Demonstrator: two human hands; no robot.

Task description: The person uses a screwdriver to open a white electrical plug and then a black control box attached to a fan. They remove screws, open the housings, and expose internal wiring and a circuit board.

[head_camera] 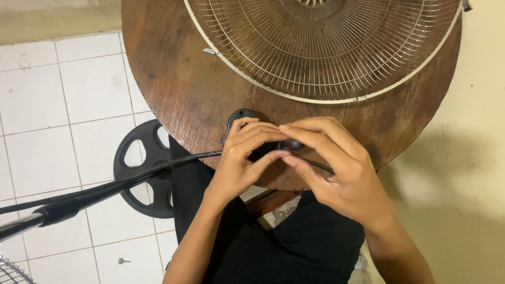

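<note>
**Head view: small dark part pinched over the table's near edge**

Head camera looks straight down on a small dark rounded part (290, 144), held between the fingertips of both hands just above the near edge of the round wooden table (179, 89). The left hand (243, 158) curls its fingers and thumb closed around the part's left side; the right hand (336, 168) pinches it from the right, fingers bent and nearly closed. What the part is exactly, I cannot tell.

Just behind the left fingers, a black round cap (239, 114) lies on the wood. Farther back rests a wire fan guard (321, 47). A black cable (200, 155) runs under the hands, toward a fan stand's pole (68, 205) and base (150, 168) on the white tiled floor (52, 100).

The likeliest slip, in my judgement: the grip is fingertips only, right over the edge, so a loosened pinch would drop the part into the lap or onto the tiles. A small screw (122, 260) already lies down there.
</note>
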